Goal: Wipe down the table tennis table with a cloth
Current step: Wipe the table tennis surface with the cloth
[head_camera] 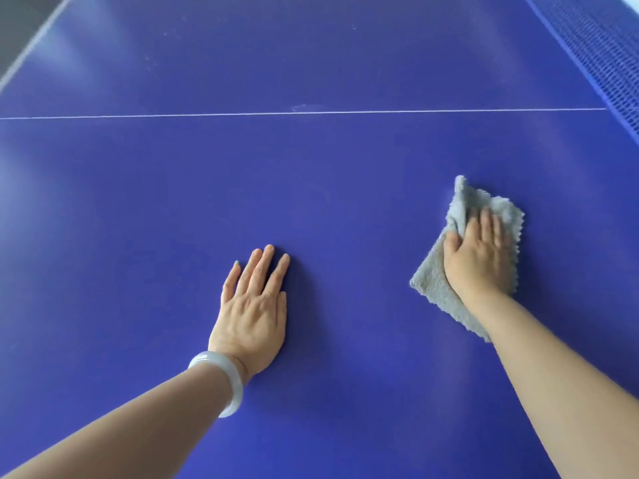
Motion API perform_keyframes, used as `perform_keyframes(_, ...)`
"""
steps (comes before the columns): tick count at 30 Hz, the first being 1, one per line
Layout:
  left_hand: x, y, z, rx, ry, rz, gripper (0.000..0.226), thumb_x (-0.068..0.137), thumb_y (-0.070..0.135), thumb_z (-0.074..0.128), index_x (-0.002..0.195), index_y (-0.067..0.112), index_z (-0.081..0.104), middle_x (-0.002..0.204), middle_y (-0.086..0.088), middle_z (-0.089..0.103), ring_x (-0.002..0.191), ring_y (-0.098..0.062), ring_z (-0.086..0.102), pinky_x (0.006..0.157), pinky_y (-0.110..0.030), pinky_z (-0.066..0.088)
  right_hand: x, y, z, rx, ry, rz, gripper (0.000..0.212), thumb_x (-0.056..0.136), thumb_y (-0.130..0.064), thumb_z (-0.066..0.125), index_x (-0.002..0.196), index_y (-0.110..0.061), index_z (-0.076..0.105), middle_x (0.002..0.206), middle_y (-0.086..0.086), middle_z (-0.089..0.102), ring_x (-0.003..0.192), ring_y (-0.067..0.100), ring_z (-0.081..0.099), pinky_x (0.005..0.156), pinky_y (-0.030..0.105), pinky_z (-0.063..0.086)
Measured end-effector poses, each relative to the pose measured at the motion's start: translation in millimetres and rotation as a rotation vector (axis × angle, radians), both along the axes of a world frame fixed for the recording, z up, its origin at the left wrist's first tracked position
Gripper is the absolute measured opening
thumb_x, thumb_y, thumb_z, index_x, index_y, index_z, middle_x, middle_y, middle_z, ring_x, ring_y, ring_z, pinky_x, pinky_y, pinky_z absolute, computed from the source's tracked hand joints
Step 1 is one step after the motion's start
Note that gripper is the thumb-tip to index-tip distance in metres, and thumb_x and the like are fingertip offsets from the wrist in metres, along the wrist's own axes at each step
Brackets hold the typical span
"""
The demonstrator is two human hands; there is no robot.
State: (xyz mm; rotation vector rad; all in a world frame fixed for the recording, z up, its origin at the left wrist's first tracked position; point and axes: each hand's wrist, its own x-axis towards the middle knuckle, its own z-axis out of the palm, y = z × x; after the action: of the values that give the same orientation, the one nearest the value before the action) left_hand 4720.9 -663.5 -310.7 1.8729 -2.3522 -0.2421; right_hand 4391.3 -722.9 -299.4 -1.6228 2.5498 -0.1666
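– Forearms [121, 430] first, both mine, reaching up from the bottom edge. The left one wears a pale bangle [221, 382] at the wrist.

– And the left hand?

– My left hand [252, 305] lies palm down on the blue bench [311, 188], fingers straight and slightly spread, holding nothing.

– Where is the cloth?

– Off to the right and a little farther out. The grey cloth [432, 288] lies on the bench under my right hand [479, 257]. My fingers are laid flat and close together on top, pressing it down. The thumb lies along the left side, where the fabric bunches into a fold. One corner trails back beside my wrist, another pokes up past my fingertips, and the zigzag-cut edge shows on the right.

– Are the two hands touching?

– No, they are well apart, with blue surface between them.

– What lies beyond them?

– A thin white line [173, 116] runs across the bench from side to side, with a faint pale smudge [304, 107] on it near the middle. Farther still there are a few small specks on the surface. A white edge line [34, 43] crosses the far left corner, and the blue net [601, 50] slants down the upper right.
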Motion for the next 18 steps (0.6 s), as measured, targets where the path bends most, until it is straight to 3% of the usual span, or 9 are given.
perform_keyframes(2, 0.0, 0.0, -0.4, 0.004, -0.008, -0.002, 0.059, 0.098, 0.030, 0.016, 0.156, 0.018, 0.022, 0.163, -0.004, 0.017, 0.151, -0.020, 0.010, 0.123, -0.043, 0.006, 27.9, -6.0, 0.0, -0.006, -0.017, -0.172, 0.059, 0.104, -0.030, 0.027, 0.155, 0.000, 0.020, 0.164, 0.016, 0.015, 0.153, 0.029, 0.009, 0.123, 0.047, 0.007)
perform_keyframes(4, 0.2, -0.3, -0.1, 0.006, -0.015, 0.003, 0.058, 0.099, 0.028, 0.018, 0.155, 0.017, 0.024, 0.163, -0.005, 0.018, 0.151, -0.021, 0.013, 0.122, -0.044, 0.008, 84.1, 4.6, -3.0, -0.053, 0.009, -0.081, 0.059, 0.103, -0.029, 0.028, 0.153, 0.001, 0.024, 0.163, 0.018, 0.020, 0.152, 0.032, 0.012, 0.123, 0.050, 0.009)
perform_keyframes(7, -1.0, -0.8, 1.4, 0.000, -0.001, -0.009, 0.056, 0.099, 0.025, 0.026, 0.154, 0.016, 0.030, 0.161, -0.006, 0.024, 0.150, -0.022, 0.018, 0.120, -0.046, 0.012, 166.1, 35.7, -11.5, -0.098, 0.030, 0.552, 0.056, 0.101, -0.030, 0.029, 0.151, -0.004, 0.037, 0.160, 0.013, 0.030, 0.151, 0.027, 0.022, 0.123, 0.049, 0.019)
perform_keyframes(9, -0.4, -0.8, 1.9, -0.005, 0.022, -0.025, 0.055, 0.098, 0.022, 0.031, 0.153, 0.014, 0.032, 0.160, -0.006, 0.025, 0.150, -0.023, 0.019, 0.119, -0.048, 0.016, 168.7, 30.3, -8.5, -0.042, 0.040, 0.897, 0.059, 0.101, -0.037, 0.026, 0.155, -0.012, 0.031, 0.164, 0.004, 0.022, 0.153, 0.018, 0.014, 0.123, 0.044, 0.017)
perform_keyframes(10, 0.0, -0.7, 1.4, -0.008, 0.025, -0.027, 0.055, 0.098, 0.022, 0.031, 0.153, 0.014, 0.031, 0.160, -0.006, 0.024, 0.150, -0.024, 0.019, 0.119, -0.048, 0.017, 152.7, 15.7, -8.4, -0.021, 0.058, 0.957, 0.061, 0.101, -0.040, 0.025, 0.157, -0.015, 0.025, 0.165, 0.001, 0.016, 0.153, 0.015, 0.009, 0.124, 0.042, 0.013)
perform_keyframes(12, 1.6, 0.2, 0.4, -0.001, 0.014, -0.024, 0.056, 0.098, 0.023, 0.029, 0.153, 0.014, 0.030, 0.161, -0.007, 0.023, 0.150, -0.023, 0.018, 0.118, -0.048, 0.017, 110.6, -15.6, -10.0, 0.002, 0.083, 0.824, 0.061, 0.103, -0.044, 0.023, 0.158, -0.019, 0.015, 0.166, -0.003, 0.007, 0.154, 0.013, 0.004, 0.126, 0.038, 0.006)
perform_keyframes(15, 0.6, 0.4, 1.4, 0.012, 0.020, -0.027, 0.055, 0.098, 0.025, 0.028, 0.151, 0.015, 0.036, 0.160, -0.007, 0.028, 0.149, -0.023, 0.023, 0.117, -0.048, 0.019, 57.1, -51.1, -7.1, -0.013, 0.015, 0.219, 0.062, 0.103, -0.040, 0.029, 0.157, -0.011, 0.020, 0.166, 0.005, 0.014, 0.154, 0.020, 0.008, 0.125, 0.041, 0.007)
perform_keyframes(18, -1.2, -0.6, 3.9, -0.005, 0.018, -0.025, 0.053, 0.095, 0.025, 0.030, 0.141, 0.010, 0.051, 0.153, -0.011, 0.040, 0.143, -0.027, 0.035, 0.113, -0.049, 0.024, 51.9, -59.6, -13.4, -0.012, 0.048, 0.076, 0.063, 0.102, -0.038, 0.027, 0.156, -0.006, 0.021, 0.166, 0.008, 0.013, 0.154, 0.022, 0.007, 0.125, 0.041, 0.000)
